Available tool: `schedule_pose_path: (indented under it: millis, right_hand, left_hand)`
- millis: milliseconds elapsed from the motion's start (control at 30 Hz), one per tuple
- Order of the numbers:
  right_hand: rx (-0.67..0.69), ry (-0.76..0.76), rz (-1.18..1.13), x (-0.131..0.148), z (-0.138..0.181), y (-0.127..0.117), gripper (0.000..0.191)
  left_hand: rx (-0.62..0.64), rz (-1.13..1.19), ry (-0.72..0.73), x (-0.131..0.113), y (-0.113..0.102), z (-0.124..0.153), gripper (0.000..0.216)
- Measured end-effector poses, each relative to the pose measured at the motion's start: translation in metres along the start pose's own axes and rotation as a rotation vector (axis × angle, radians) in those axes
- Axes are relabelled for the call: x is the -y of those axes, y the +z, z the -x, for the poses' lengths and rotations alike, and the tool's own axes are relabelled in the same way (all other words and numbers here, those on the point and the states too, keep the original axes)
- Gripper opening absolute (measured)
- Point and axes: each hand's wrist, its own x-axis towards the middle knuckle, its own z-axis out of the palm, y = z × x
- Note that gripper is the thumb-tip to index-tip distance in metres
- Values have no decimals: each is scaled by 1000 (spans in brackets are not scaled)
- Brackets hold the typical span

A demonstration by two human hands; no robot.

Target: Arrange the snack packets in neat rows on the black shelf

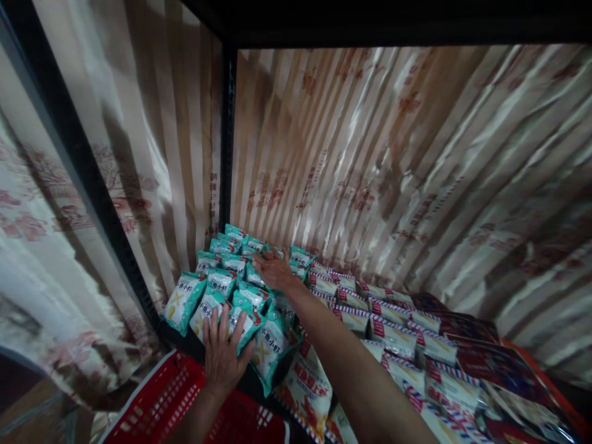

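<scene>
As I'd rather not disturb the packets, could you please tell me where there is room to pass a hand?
Free air shows above the striped-edged packets, bordered by the patterned sheet behind and the dark beam overhead. The shelf is crowded: teal packets lie under the left hand and right hand.

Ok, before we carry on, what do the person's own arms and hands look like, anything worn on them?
The left hand and right hand are both ungloved. No sleeve shows on the visible stretch of the left forearm or right forearm. I make out no watch or bracelet; the picture is too dim to rule out small rings.
</scene>
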Motion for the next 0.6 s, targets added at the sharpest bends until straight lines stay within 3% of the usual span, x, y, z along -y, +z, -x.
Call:
schedule_pose_path:
  millis: [333, 600]
  right_hand:
    - [-61, 146, 49, -19, -11, -13, 26]
    - [-80, 270, 4, -16, -25, -3, 33]
  left_hand:
    - [-11, -23, -14, -3, 1, 0, 58]
    - [-25, -38, 6, -4, 0, -4, 54]
